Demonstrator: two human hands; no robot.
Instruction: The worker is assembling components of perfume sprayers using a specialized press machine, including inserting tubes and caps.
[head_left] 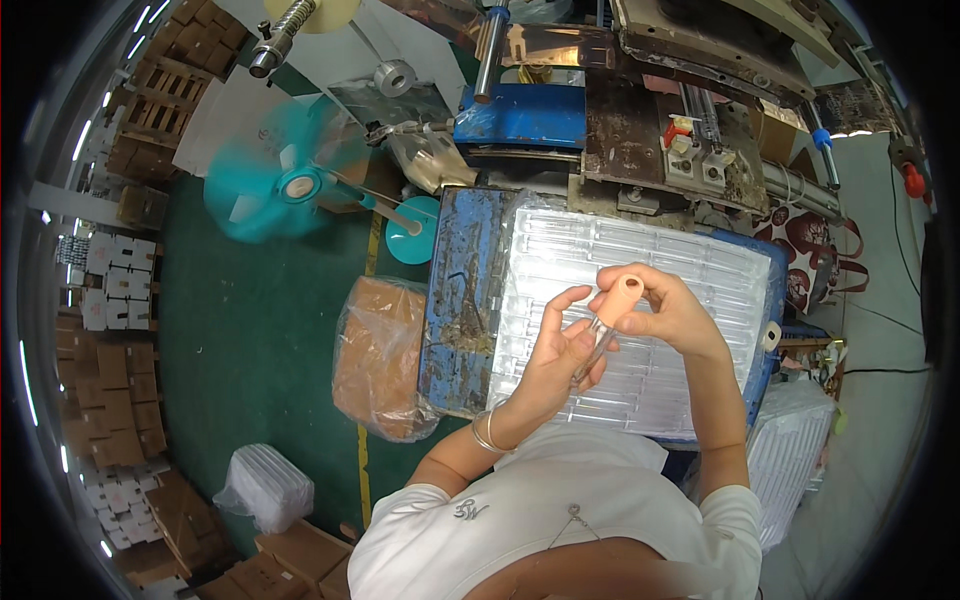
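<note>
A clear tube with a peach-coloured cap is held between both hands above a stack of clear plastic blister trays. My right hand pinches the cap end from the right. My left hand grips the clear lower part of the tube, thumb and fingers around it, with bangles on the wrist. The trays lie on a worn blue work table, and their long slots look empty where they show.
A machine with rollers and metal plates stands behind the table. A spinning teal fan is at the left on the green floor. A plastic bag of brown pieces leans on the table. Cardboard boxes line the left side. More clear trays stack at the right.
</note>
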